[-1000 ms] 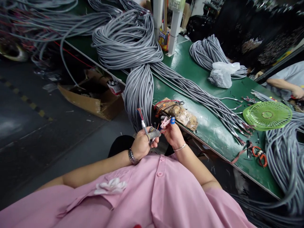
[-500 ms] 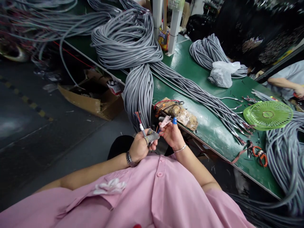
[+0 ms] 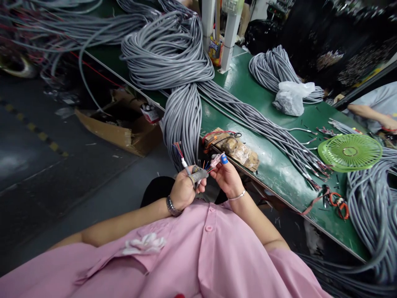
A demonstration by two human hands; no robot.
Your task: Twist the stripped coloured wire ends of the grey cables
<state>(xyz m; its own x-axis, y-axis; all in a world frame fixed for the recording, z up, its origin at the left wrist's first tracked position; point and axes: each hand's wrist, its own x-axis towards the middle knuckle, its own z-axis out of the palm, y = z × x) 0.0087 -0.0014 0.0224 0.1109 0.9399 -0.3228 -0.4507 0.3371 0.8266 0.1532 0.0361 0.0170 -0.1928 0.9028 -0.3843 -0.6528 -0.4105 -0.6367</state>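
My left hand is closed around a grey cable, its thumb and a finger wrapped in worn grey coverings. The cable's stripped end, with red and blue wires, sticks up above the fist. More thin coloured wires fan out from between the left fingertips towards my right hand. That hand wears a blue cover on the thumb and a pinkish-white wrap on the index finger. Its thumb and index finger are pinched together at the wire ends; the exact contact is too small to make out.
A taped wooden block with red and black leads lies at the green table's edge. Grey cable coils, a green fan, orange-handled cutters and a plastic bag are on the table. A cardboard box stands below. A co-worker's arm is at right.
My right thumb has come down onto the index finger, closing the gap between them near the wires. My left hand keeps its hold on the cable, almost unmoved.
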